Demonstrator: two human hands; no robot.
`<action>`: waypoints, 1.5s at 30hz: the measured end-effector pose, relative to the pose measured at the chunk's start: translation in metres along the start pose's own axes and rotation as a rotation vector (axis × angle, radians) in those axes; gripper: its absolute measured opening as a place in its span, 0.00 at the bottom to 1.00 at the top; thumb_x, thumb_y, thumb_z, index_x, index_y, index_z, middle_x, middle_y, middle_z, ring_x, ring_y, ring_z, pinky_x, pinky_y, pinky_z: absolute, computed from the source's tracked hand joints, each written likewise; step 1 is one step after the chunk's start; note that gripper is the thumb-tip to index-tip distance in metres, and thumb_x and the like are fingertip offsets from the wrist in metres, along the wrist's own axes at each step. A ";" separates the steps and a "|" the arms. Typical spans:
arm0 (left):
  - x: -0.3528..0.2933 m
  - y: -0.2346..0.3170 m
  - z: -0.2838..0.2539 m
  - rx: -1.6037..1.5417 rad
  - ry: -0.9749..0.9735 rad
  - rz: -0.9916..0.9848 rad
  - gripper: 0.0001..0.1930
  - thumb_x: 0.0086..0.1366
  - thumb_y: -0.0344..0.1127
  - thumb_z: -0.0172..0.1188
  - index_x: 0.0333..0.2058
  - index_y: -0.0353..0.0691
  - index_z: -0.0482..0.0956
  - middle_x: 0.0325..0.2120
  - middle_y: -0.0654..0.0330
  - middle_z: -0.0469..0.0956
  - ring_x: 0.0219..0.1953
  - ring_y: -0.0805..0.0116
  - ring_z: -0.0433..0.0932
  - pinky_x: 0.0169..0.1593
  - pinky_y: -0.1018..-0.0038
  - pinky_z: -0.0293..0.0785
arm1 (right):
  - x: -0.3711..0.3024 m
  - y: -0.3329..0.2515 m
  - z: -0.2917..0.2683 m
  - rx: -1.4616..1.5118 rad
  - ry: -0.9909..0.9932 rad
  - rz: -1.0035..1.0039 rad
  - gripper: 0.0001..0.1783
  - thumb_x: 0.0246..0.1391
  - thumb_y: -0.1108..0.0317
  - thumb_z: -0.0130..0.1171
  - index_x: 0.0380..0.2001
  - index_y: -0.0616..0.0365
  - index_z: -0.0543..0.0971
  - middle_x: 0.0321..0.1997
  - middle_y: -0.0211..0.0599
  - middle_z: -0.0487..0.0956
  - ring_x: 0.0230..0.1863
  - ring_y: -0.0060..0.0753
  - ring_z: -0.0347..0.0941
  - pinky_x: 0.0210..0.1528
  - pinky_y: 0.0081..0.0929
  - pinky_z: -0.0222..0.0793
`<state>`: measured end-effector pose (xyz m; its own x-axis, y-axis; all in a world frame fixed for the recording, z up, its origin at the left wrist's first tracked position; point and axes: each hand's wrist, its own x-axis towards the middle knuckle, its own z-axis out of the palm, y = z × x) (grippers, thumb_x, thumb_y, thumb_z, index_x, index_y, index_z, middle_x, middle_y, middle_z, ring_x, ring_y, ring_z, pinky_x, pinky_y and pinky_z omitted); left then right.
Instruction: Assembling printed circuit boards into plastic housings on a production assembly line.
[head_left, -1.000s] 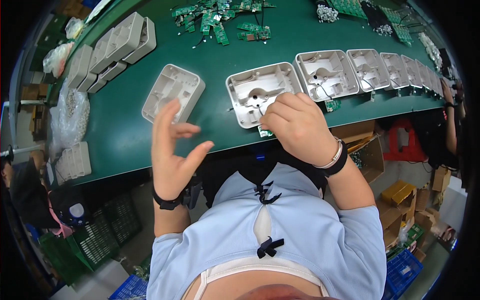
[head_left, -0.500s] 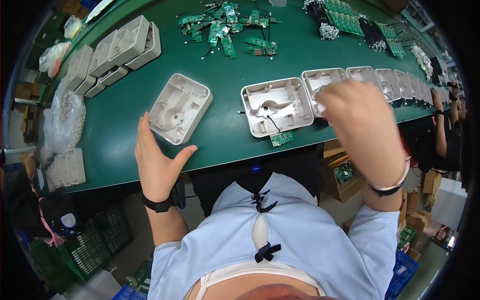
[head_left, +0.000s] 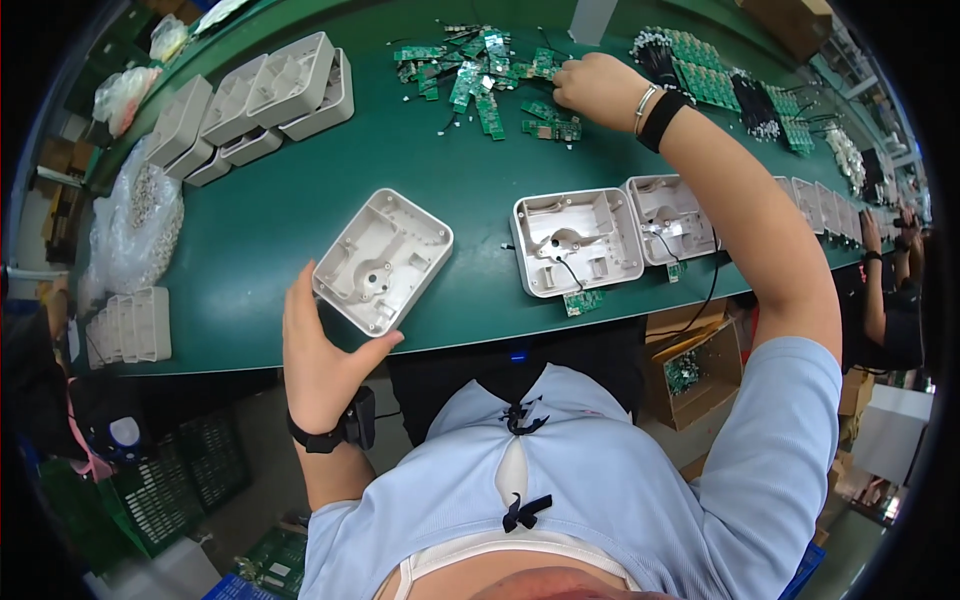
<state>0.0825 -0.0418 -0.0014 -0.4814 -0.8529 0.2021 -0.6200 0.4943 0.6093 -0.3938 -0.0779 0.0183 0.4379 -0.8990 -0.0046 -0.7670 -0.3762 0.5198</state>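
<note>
A white plastic housing (head_left: 400,255), an open box with inner ribs and a round hole, sits tilted on the green table. My left hand (head_left: 325,345) grips its near-left corner, fingers along one side and thumb at the near edge. Farther off, my right hand (head_left: 600,90) is at the right side of a pile of green circuit boards (head_left: 480,75) with dark wires. Its fingers are curled together; whatever is between them is hidden. Two loose circuit boards (head_left: 552,130) lie just nearer than that hand.
To the right, housings (head_left: 578,245) with wired boards form a row, partly behind my right arm. Stacked housings (head_left: 290,85) stand at the far left, by a clear bag (head_left: 135,225) of small parts. Wire bundles (head_left: 655,55) lie far right; a cardboard box (head_left: 700,375) stands below the table edge.
My right hand has left the row of housings and moved far and left to the circuit-board pile. The housing by my left hand has shifted slightly nearer. The housing row shows more fully.
</note>
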 end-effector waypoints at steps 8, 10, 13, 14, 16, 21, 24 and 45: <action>-0.010 0.001 -0.006 -0.219 -0.082 -0.017 0.55 0.42 0.32 0.85 0.68 0.30 0.62 0.62 0.44 0.72 0.64 0.50 0.74 0.67 0.61 0.68 | -0.043 0.004 -0.077 -0.024 0.129 0.282 0.12 0.54 0.75 0.63 0.43 0.53 0.81 0.39 0.38 0.84 0.41 0.49 0.82 0.44 0.41 0.80; -0.009 0.002 -0.003 -0.320 -0.110 -0.035 0.56 0.43 0.32 0.85 0.69 0.30 0.60 0.63 0.44 0.71 0.66 0.52 0.73 0.68 0.62 0.67 | -0.063 0.005 -0.091 0.188 0.170 0.396 0.12 0.58 0.74 0.63 0.46 0.55 0.81 0.41 0.38 0.85 0.40 0.46 0.83 0.43 0.38 0.81; -0.008 0.003 0.001 -0.328 -0.093 -0.004 0.57 0.43 0.32 0.85 0.70 0.30 0.59 0.64 0.44 0.71 0.67 0.51 0.72 0.69 0.61 0.67 | -0.080 -0.023 -0.109 0.979 0.230 0.662 0.10 0.66 0.71 0.62 0.49 0.57 0.80 0.46 0.37 0.87 0.39 0.38 0.85 0.41 0.31 0.82; -0.009 0.004 0.002 -0.327 -0.085 0.016 0.57 0.43 0.32 0.85 0.71 0.31 0.59 0.64 0.43 0.70 0.67 0.51 0.71 0.70 0.61 0.66 | -0.084 -0.037 -0.116 1.559 0.226 0.814 0.10 0.70 0.69 0.61 0.51 0.58 0.80 0.48 0.38 0.87 0.40 0.33 0.86 0.40 0.27 0.83; -0.012 0.005 0.004 -0.344 -0.071 0.000 0.58 0.44 0.32 0.85 0.71 0.31 0.58 0.64 0.43 0.70 0.67 0.50 0.71 0.70 0.60 0.66 | -0.087 -0.063 -0.127 2.029 0.223 0.850 0.10 0.71 0.68 0.60 0.51 0.58 0.80 0.47 0.37 0.87 0.41 0.29 0.85 0.41 0.24 0.83; -0.024 0.004 0.007 -0.348 -0.039 -0.012 0.60 0.44 0.33 0.85 0.72 0.31 0.55 0.65 0.42 0.69 0.68 0.48 0.70 0.71 0.57 0.65 | -0.063 -0.143 -0.135 2.859 0.338 0.814 0.11 0.72 0.68 0.61 0.53 0.57 0.81 0.47 0.39 0.86 0.45 0.28 0.86 0.43 0.20 0.83; -0.028 0.005 0.007 -0.325 -0.034 0.011 0.60 0.45 0.34 0.85 0.73 0.31 0.55 0.65 0.43 0.69 0.68 0.49 0.70 0.71 0.57 0.64 | -0.048 -0.189 -0.114 2.988 0.433 0.582 0.10 0.71 0.68 0.61 0.52 0.59 0.81 0.48 0.41 0.86 0.49 0.32 0.86 0.43 0.20 0.84; -0.035 0.013 0.012 -0.367 0.019 0.100 0.55 0.47 0.31 0.82 0.71 0.36 0.57 0.64 0.48 0.68 0.67 0.53 0.70 0.70 0.60 0.65 | 0.002 -0.270 -0.120 2.163 0.537 0.603 0.06 0.61 0.78 0.69 0.41 0.65 0.84 0.42 0.38 0.88 0.39 0.23 0.84 0.43 0.22 0.81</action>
<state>0.0841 -0.0032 -0.0099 -0.5151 -0.8078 0.2865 -0.3059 0.4855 0.8190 -0.1293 0.0488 -0.0198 -0.1909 -0.9780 0.0838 0.1485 -0.1131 -0.9824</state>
